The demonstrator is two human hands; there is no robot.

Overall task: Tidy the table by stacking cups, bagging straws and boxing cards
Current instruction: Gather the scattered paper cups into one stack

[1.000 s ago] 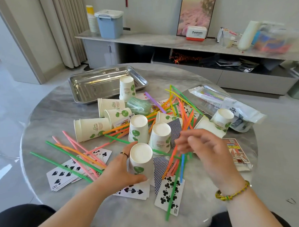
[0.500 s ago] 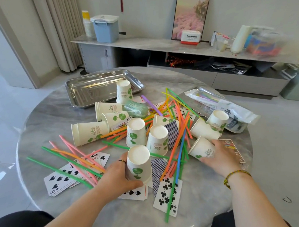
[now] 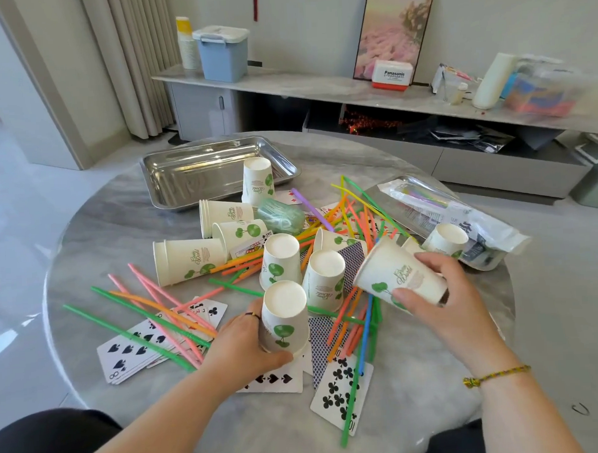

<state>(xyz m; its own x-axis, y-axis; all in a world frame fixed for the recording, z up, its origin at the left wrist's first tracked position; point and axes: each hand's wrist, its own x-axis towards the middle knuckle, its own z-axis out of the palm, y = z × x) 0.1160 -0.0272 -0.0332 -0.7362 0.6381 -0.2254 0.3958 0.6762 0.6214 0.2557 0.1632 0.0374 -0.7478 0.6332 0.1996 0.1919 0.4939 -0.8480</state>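
White paper printed with a green tree made up the upturned cup (image 3: 283, 317) gripped by the left hand (image 3: 243, 347). A matching white paper cup (image 3: 395, 273) was held tilted by the right hand (image 3: 443, 300), fingers curled round it. Coloured plastic straws (image 3: 365, 329) were strewn between both hands.

Matt paper cups (image 3: 284, 316) in your fingers (image 3: 432, 258); glossy plastic straws (image 3: 150, 316) beside them; mirror-polished metal tray (image 3: 199, 176) beyond; smooth marbled tabletop (image 3: 96, 235).
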